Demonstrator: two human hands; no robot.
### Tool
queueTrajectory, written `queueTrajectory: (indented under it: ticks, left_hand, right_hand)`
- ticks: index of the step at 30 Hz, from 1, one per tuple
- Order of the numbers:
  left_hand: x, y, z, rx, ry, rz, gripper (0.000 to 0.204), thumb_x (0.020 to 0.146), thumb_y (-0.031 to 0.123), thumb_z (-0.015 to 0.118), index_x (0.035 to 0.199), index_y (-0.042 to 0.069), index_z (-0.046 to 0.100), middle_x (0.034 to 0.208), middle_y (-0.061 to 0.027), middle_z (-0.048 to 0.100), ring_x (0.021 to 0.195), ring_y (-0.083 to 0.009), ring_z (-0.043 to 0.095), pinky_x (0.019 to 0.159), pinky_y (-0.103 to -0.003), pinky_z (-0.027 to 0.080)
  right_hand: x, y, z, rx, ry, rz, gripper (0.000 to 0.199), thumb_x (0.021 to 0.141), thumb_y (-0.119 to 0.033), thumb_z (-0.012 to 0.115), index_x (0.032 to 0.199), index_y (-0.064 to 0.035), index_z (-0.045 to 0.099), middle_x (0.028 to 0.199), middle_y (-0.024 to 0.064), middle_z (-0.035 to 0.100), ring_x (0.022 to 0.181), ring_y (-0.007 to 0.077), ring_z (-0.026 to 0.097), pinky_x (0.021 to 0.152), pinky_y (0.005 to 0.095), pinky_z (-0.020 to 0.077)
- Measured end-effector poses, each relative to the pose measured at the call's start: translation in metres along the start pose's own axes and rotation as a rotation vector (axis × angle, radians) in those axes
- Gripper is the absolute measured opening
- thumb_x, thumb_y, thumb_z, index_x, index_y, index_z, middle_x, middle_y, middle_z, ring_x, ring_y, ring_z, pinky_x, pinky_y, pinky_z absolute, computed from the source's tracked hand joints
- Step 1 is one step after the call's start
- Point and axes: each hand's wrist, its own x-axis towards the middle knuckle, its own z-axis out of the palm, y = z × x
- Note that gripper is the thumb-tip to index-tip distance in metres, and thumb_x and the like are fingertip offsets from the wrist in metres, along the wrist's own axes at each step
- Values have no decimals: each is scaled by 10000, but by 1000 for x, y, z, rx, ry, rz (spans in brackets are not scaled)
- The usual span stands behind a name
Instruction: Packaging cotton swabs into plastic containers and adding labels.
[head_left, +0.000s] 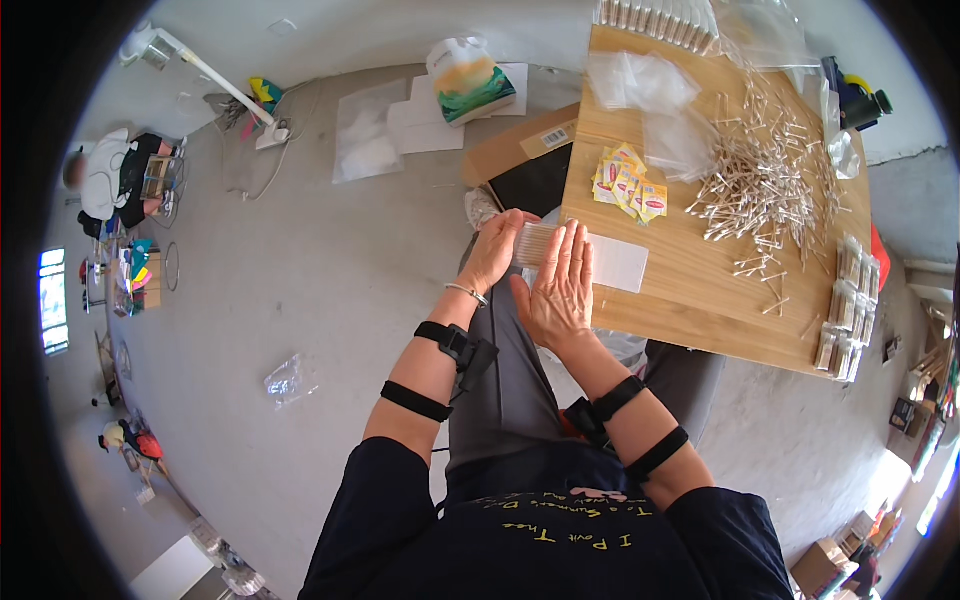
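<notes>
On the wooden bench (700, 290), a cluster of small square yellow sachets with red marks (630, 185), lying just left of a loose heap of pale cotton swabs (765, 175). Farther along the right edge, a row of small clear filled packets (850, 305), stacked side by side. At the far end, crumpled empty clear bags (650, 95) and a rank of packed bundles (655, 18) at the top rim. On the floor beyond the bench: a flat brown cardboard box (515, 145) with a white barcode label, white sheets, and a plastic jug with a green and orange label (468, 82). At the near left corner of the bench, a clear rectangular pouch (600, 260) (part filled with swabs at its left end, flat and whitish at the right), lying half over the bench edge. Left hand (495, 250) curled around the pouch's left end, gripping it; right hand (560, 290) spread flat, fingers together, pressing down on its middle.
</notes>
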Motion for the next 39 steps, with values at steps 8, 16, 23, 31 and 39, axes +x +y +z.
queueTrajectory:
  ticks: [8, 16, 23, 31, 39]
  left_hand:
    - [-3, -3, 3, -15, 31, 26, 488, 1023, 449, 430, 987, 1, 621, 870, -33, 624, 855, -115, 555, 787, -275, 458]
    - [-4, -2, 3, -109, 36, -23, 348, 1003, 327, 531, 900, 1, 593, 813, -10, 594, 754, -71, 520, 693, -240, 444]
    - [-6, 1, 8, -79, 116, -45, 300, 987, 259, 550, 868, -11, 601, 765, -7, 593, 713, -64, 514, 645, -241, 434]
    - [-4, 11, 8, -63, 95, -139, 332, 976, 269, 551, 823, -23, 595, 717, -6, 561, 685, -68, 477, 625, -259, 413]
    - [-4, -1, 14, -43, 162, 25, 333, 979, 270, 578, 787, -2, 575, 632, 19, 494, 592, -58, 421, 533, -253, 368]
  right_hand:
    - [3, -6, 4, 23, 35, -25, 914, 839, -304, 599, 1452, 144, 90, 1506, 383, 127, 1431, 503, 94, 1178, 526, 76]
    - [3, -5, 1, 9, 15, -28, 913, 818, -280, 603, 1450, 147, 102, 1506, 383, 126, 1432, 501, 94, 1180, 519, 77]
    - [2, -3, 3, -3, 12, -61, 899, 817, -281, 603, 1447, 144, 120, 1507, 380, 134, 1434, 500, 99, 1176, 524, 87]
    - [1, 2, -2, -25, -14, -116, 903, 816, -272, 608, 1454, 127, 108, 1508, 374, 140, 1431, 504, 103, 1176, 523, 80]
    - [-21, 10, -11, -82, 9, 63, 875, 849, -319, 591, 1446, 141, 146, 1527, 338, 145, 1452, 457, 79, 1178, 526, 45]
